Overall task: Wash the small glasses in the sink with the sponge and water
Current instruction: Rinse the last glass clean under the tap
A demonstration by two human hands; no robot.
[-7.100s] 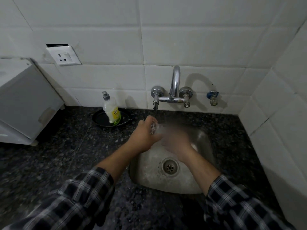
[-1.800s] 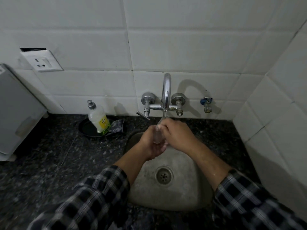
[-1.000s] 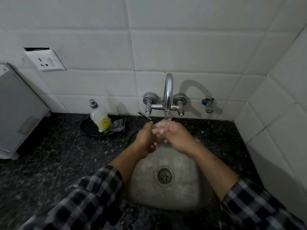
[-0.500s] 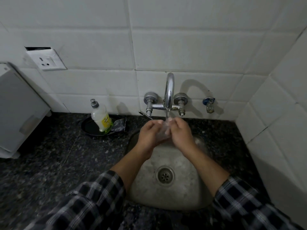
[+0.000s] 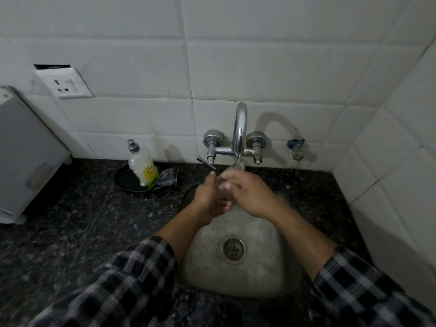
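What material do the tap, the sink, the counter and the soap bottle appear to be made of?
Tap: polished metal, likely chromed; it shows bright reflections.
Sink: dull grey metal, probably stainless steel, with a matte, worn look.
Counter: dark speckled stone, seemingly granite.
Soap bottle: translucent plastic, with a grey cap and a yellow label.

Your sleeves (image 5: pixel 132 277) are checked in black, grey and white, and the bench (image 5: pixel 70 232) under them is black stone flecked all over with grey and white speckles. The sink (image 5: pixel 266 274) you work over is dull silver-grey with pale water stains around its drain (image 5: pixel 234 249), the tap (image 5: pixel 240 128) is bright chrome, and the small valve (image 5: pixel 295 147) to its right carries a blue handle. On the black dish (image 5: pixel 125 180) you have a whitish bottle (image 5: pixel 142 166) with a grey cap and a yellow-green label, and the wall tiles (image 5: pixel 259 67) and socket plate (image 5: pixel 63 82) behind are plain white.
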